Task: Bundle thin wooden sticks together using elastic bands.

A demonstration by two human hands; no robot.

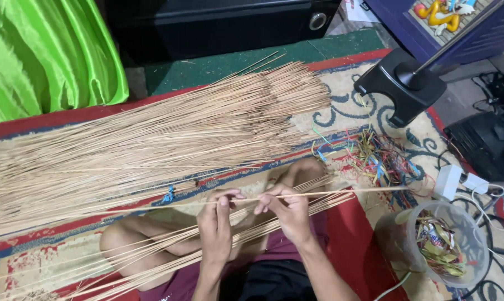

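Observation:
I sit cross-legged on a patterned rug. My left hand (217,218) and my right hand (285,209) both pinch one long thin pale stick (352,192) that lies level in front of me, running from left to right. A loose bundle of similar sticks (168,245) rests across my lap and legs under both hands. A large spread pile of sticks (151,139) lies on the rug beyond my knees.
A tangle of coloured thin strips (383,159) lies to the right of the pile. A clear plastic tub (449,245) with shiny wrappers stands at right. A black stand base (402,83), white chargers (447,181), green cloth (45,53) and a black cabinet (218,22) surround the rug.

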